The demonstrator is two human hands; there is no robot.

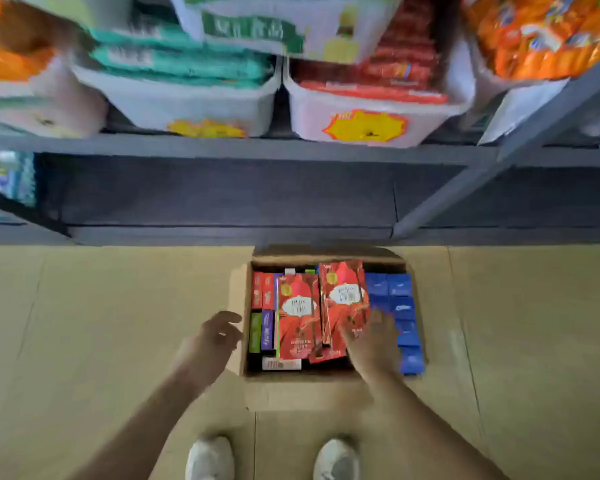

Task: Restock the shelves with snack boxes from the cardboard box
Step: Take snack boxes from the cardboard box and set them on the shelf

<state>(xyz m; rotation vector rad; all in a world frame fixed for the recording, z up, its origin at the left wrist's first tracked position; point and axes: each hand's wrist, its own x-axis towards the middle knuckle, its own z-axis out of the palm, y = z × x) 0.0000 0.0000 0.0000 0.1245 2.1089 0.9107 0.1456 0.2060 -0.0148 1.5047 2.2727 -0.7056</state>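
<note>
Two white sneakers stand before the open brown cardboard box. The right hand rests on a tall red snack box — grip unclear; the left hand hovers, fingers spread. A loose grasp could topple neighbouring boxes.

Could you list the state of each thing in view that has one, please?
cardboard box: open, on the floor, full of snack boxes.
red snack boxes: lying on top of the others.
left hand: open, beside the box.
right hand: open, over the red boxes; contact unclear.
shelf bins: stocked.
</note>
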